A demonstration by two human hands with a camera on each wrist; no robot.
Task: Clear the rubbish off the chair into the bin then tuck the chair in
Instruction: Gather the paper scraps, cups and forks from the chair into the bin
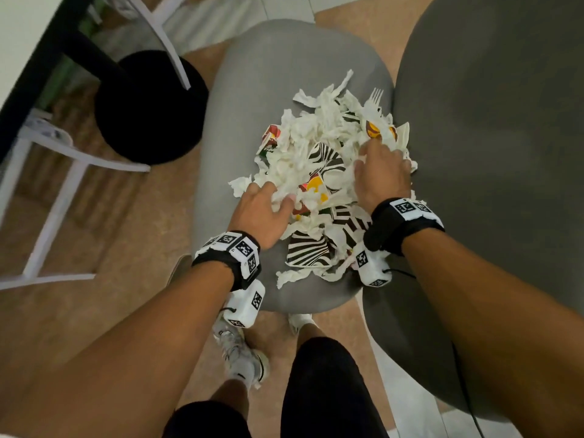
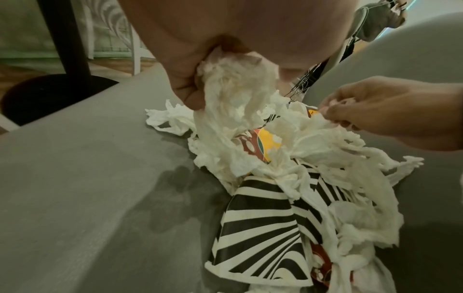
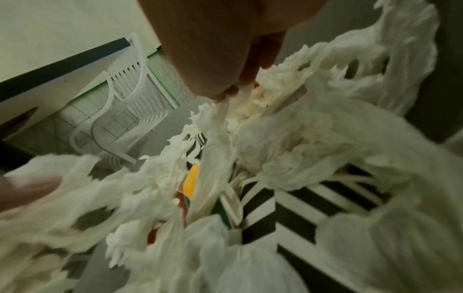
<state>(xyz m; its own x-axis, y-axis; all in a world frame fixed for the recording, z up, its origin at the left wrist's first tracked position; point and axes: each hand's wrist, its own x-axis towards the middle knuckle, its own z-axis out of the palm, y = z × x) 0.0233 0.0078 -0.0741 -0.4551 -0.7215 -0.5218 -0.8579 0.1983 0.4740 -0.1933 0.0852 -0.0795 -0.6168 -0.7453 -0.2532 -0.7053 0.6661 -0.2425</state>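
Note:
A heap of rubbish (image 1: 319, 159) lies on the grey chair seat (image 1: 284, 64): torn white tissue, zebra-striped paper pieces (image 1: 311, 252), colourful scraps and a white plastic fork (image 1: 374, 98). My left hand (image 1: 268, 203) is at the heap's near left edge; in the left wrist view its fingers (image 2: 185, 83) grip a wad of tissue (image 2: 233, 87). My right hand (image 1: 379, 172) digs into the right side of the heap, and its fingertips (image 3: 225, 93) pinch tissue strands (image 3: 225, 111). No bin is in view.
The chair's grey backrest (image 1: 493, 121) rises on the right. A table with a black round base (image 1: 148, 105) and a dark edge (image 1: 34, 71) stands at left, with white chairs (image 1: 57, 159) beside it. My feet (image 1: 243, 352) stand at the seat's near edge.

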